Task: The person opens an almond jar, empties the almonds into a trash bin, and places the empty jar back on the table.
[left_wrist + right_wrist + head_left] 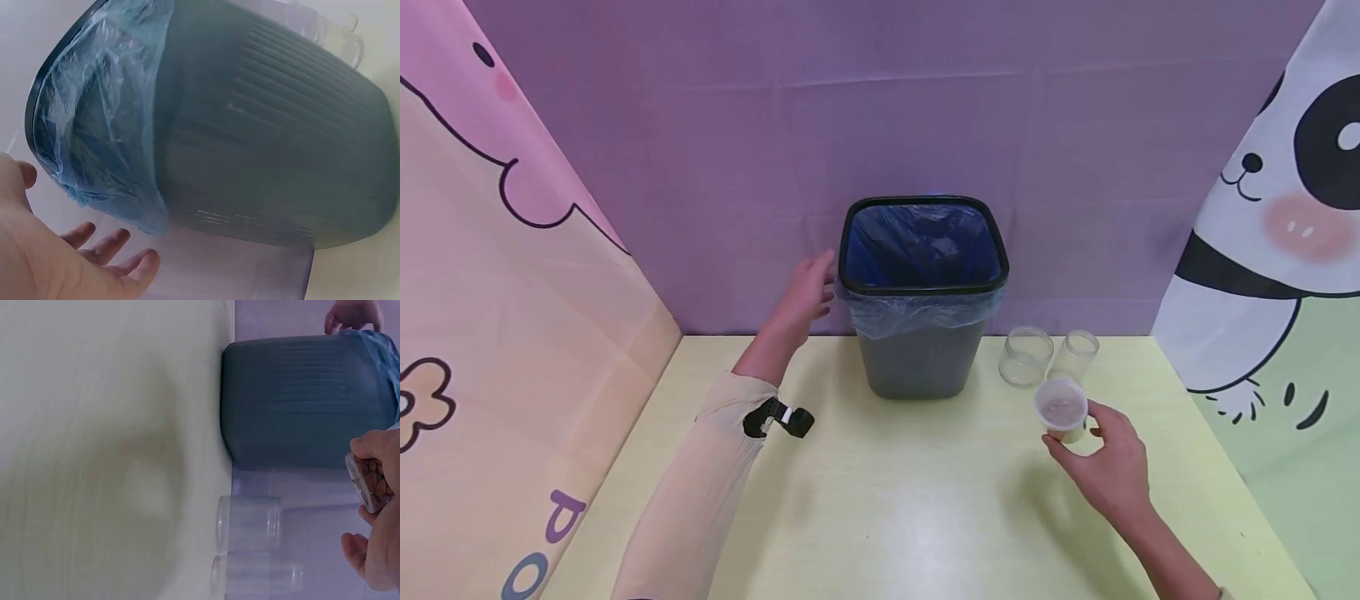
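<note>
Head view: grey trash bin [921, 358] stands upright at the surface's [887, 500] back edge, near its middle. Black rim [925, 291] on top, blue plastic liner [917, 237] inside and folded down over the outside. Left hand [802, 296] is up on the bin's left side, just beside the rim; grip loose, fingers apart, nothing in it. Black wrist camera [782, 418] on that sleeve. Right hand [1112, 467] has a small clear cup [1060, 406] between thumb and fingers, raised above the right half of the surface. Wide jar [1026, 358] and narrow jar [1075, 354], both clear, stand between bin and back right corner, close together; cup overlaps the narrow one from this angle.

Left wrist view: bin shows sideways. Left fingers half bent, thumb toward the rim, gap visible to the liner. Contact elsewhere: can't tell. Clear jar parts show past the bin.

Right wrist view: cup pinched in the right grip, partly cut off by the frame; brown nut-like pieces [374, 481] inside. Both jars upright, side by side. Left hand visible past the bin's far side.
</note>
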`<state>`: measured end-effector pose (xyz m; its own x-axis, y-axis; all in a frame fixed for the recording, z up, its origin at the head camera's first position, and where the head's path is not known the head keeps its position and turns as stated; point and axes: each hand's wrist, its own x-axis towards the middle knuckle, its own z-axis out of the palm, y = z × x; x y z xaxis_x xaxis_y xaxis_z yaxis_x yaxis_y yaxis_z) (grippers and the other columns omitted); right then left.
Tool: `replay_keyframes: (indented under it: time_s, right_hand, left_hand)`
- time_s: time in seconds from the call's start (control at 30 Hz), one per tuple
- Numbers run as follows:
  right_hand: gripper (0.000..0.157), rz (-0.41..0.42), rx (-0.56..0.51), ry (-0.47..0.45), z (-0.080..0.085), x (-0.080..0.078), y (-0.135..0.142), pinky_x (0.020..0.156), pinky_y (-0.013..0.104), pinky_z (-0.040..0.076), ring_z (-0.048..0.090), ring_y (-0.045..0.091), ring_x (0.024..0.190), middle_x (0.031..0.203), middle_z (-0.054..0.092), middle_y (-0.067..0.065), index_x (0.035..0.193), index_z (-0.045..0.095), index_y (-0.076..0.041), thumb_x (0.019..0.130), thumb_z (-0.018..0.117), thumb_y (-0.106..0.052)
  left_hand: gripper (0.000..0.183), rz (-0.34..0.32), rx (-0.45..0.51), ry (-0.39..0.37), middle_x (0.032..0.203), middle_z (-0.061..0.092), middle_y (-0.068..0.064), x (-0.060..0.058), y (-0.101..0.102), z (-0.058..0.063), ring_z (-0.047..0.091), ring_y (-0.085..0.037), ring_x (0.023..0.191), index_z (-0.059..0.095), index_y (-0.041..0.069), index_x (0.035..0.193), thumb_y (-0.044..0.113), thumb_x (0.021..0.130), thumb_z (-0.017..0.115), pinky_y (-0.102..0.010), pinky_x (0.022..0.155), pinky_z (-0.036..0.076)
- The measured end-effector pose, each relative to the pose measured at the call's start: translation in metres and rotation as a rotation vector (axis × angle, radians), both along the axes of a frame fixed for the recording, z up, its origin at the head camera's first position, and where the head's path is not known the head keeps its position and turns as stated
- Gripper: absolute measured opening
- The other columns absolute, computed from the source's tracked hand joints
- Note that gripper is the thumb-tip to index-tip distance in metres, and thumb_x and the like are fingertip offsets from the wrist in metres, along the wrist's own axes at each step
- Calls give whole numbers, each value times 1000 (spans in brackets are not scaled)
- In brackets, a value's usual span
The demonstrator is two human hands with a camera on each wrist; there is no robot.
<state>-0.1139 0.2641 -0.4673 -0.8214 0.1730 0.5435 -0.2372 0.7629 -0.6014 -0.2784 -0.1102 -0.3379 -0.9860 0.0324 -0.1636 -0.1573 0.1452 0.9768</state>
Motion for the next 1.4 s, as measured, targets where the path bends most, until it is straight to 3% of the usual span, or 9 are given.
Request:
replay_keyframes:
  time_s: [0.2, 0.37, 0.47, 0.57, 0.67, 0.83, 1.0, 1.27, 1.4]
  right_hand:
    - [55, 36, 18, 16, 6, 1, -5, 62, 23, 36, 48, 14, 82, 88, 56, -1, 103, 61, -11, 53, 82, -17]
    - [60, 77, 39, 60, 9, 2, -9, 62, 22, 37, 47, 13, 85, 91, 57, -1, 106, 60, -9, 52, 83, -16]
    - [61, 95, 65, 86, 9, 1, -11, 62, 20, 36, 46, 12, 85, 93, 59, -2, 107, 61, -8, 51, 83, -18]
    - [61, 109, 93, 110, 9, -1, -13, 62, 19, 35, 46, 12, 85, 97, 60, -1, 107, 61, -8, 51, 82, -19]
    - [58, 131, 99, 117, 10, -3, -17, 64, 21, 35, 45, 13, 87, 101, 60, 0, 106, 62, -9, 52, 81, -20]
    - [55, 151, 99, 135, 9, -3, -25, 72, 23, 34, 47, 16, 91, 101, 59, 0, 104, 62, -10, 53, 80, -21]
    - [56, 165, 126, 195, 5, -5, -34, 75, 24, 36, 48, 17, 88, 98, 60, 1, 102, 63, -9, 50, 80, -20]
    - [56, 187, 176, 202, -4, -7, -54, 65, 33, 45, 49, 14, 88, 99, 59, -2, 103, 63, -13, 51, 80, -23]
    - [55, 197, 187, 190, -5, -7, -64, 66, 33, 46, 49, 14, 90, 99, 59, -3, 104, 63, -13, 53, 79, -25]
  left_hand:
    - [56, 32, 17, 110, 125, 41, -11, 23, -2, -12, 37, -30, 115, 34, 7, 130, 47, 92, 31, -43, 96, 25]
    - [43, 64, -3, 266, 122, 46, -12, 48, 3, -27, 43, -24, 109, 44, 4, 122, 35, 93, 39, -38, 93, 30]
    - [35, 26, -36, 422, 116, 50, -16, 67, 8, -35, 46, -23, 106, 48, -1, 117, 24, 93, 43, -36, 89, 34]
    - [27, -56, -70, 582, 108, 53, -19, 85, 13, -39, 50, -24, 100, 50, -5, 112, 12, 92, 45, -35, 83, 38]
    - [23, -154, -124, 666, 105, 56, -17, 99, 17, -44, 52, -25, 96, 52, -4, 110, 6, 90, 47, -38, 78, 40]
    - [30, -310, -256, 674, 112, 55, -2, 107, 19, -67, 51, -21, 101, 51, 8, 117, 18, 88, 54, -43, 80, 41]
    - [39, -367, -351, 674, 113, 52, 8, 112, 19, -91, 48, -13, 103, 49, 19, 121, 32, 84, 58, -35, 81, 40]
    - [46, -367, -376, 645, 115, 51, 13, 127, 26, -98, 49, -10, 101, 49, 23, 121, 36, 79, 63, -37, 81, 41]
    - [51, -364, -334, 619, 116, 51, 9, 138, 30, -91, 50, -16, 102, 48, 20, 123, 28, 77, 68, -37, 81, 40]
